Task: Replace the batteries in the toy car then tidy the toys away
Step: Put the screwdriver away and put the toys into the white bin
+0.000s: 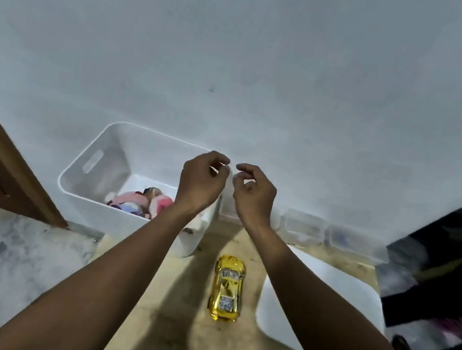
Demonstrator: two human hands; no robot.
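Fingers on both hands are curled inward, thumb tips close to the forefingers. The left hand and right hand are raised side by side, almost touching, beyond the yellow toy car. Whether either one pinches anything I cannot tell; only a faint translucent blur shows between them.

The toy car lies wheels down on a tan mat, between the two forearms and touched by neither hand.

Beyond the car and to its left stands an open white bin with a slot handle in its end wall. A heap of soft toys in pink, blue and purple lies at its bottom; the left wrist covers the bin's near right corner and part of the heap.

Just right of the car is a white rounded container, crossed by the right forearm; whether it is a tub or a lid is unclear.

Further beyond the car, against the pale wall, sits a row of small clear boxes, their contents too blurred to name.

Far left of the car a brown wooden frame is cut off by the edge. Far right, dark shapes are smeared and unreadable.
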